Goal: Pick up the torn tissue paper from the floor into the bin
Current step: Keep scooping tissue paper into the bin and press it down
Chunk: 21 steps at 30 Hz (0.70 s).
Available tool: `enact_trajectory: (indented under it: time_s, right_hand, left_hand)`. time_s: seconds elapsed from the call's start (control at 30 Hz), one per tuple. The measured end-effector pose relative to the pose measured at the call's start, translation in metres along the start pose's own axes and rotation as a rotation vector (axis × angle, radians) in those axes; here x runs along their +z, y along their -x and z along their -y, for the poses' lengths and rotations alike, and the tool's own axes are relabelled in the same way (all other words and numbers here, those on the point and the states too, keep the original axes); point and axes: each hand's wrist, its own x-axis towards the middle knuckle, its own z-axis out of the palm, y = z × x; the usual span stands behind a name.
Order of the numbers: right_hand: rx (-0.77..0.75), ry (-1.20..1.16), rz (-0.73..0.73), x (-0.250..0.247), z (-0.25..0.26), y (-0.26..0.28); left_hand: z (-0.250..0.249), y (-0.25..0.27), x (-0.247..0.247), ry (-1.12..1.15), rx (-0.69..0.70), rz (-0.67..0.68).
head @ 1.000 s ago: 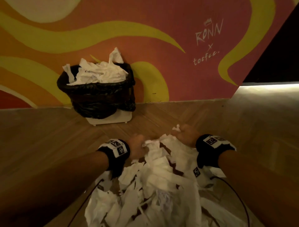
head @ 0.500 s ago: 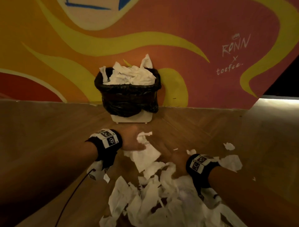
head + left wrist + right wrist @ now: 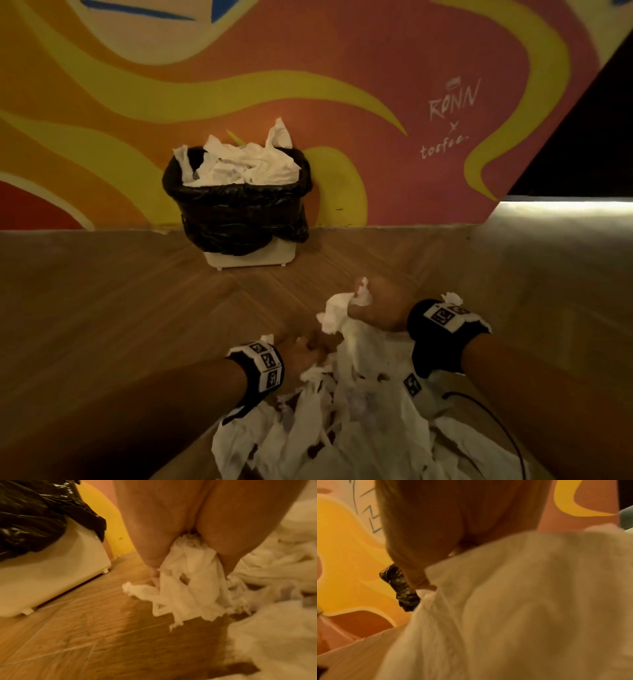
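1. Brown wood-plank floor [image 3: 137,325] runs up to a wall painted in orange, pink and yellow swirls [image 3: 308,61]. Against that wall, at about 11 o'clock from my hands, stands the small white plastic bin lined with a crinkled black bag [image 3: 239,212], already heaped above its rim with white tissue.
2. The torn white tissue paper [image 3: 359,428] lies in a loose heap on the floor right under my forearms, spreading toward 6 o'clock.
3. My left hand [image 3: 305,353] is low in the heap. From the wrist view its fingers [image 3: 154,536] are curled down around a ragged bunch of tissue, thumb on one side and fingers on the other, with tails hanging free below.
4. My right hand [image 3: 380,308] sits higher, toward 1 o'clock of the left, fist closed round a wad that pokes out at the top and trails a long sheet down into the pile.
5. To do this well, I judge I should squeeze each bunch tighter before lifting, so the dangling strips come along and do not tear off.
6. I would lift straight up until the tails clear the heap, then carry toward 11 o'clock.
7. Since the bin looks full, I expect I must press the load down inside it, or pieces may slide off the top.
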Motion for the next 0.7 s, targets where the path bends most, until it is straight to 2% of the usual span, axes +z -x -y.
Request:
enact_trajectory:
  time_s: [0.07, 0.17, 0.23, 0.33, 0.43, 0.5, 0.63, 0.7]
  right_hand:
    - [-0.065, -0.117, -0.113, -0.009, 0.000, 0.002]
    - [-0.052, -0.281, -0.218, -0.018, 0.004, 0.001]
    - [-0.056, -0.354, -0.251, -0.021, 0.013, -0.001]
    - [-0.074, -0.398, -0.205, -0.027, 0.031, -0.005]
    - [-0.116, -0.273, -0.117, -0.034, 0.044, -0.010]
    - [-0.152, -0.174, -0.121, -0.038, 0.057, -0.011]
    - [-0.159, -0.326, -0.220, -0.040, 0.081, -0.014]
    - [-0.179, -0.395, -0.245, -0.037, 0.089, -0.022]
  left_hand:
    - [-0.001, -0.002, -0.003, 0.003, -0.021, 0.039]
    - [0.005, 0.002, -0.018, 0.107, 0.005, 0.058]
    - [0.014, 0.011, -0.029, 0.192, -0.057, 0.003]
    - [0.025, 0.027, -0.050, 0.445, -0.121, -0.090]
    - [0.034, 0.043, -0.075, 0.518, -0.220, -0.217]
    - [0.038, 0.052, -0.087, 0.565, -0.270, -0.319]
    - [0.044, 0.065, -0.096, 0.655, -0.264, -0.437]
    - [0.042, 0.069, -0.096, 0.767, -0.196, -0.471]
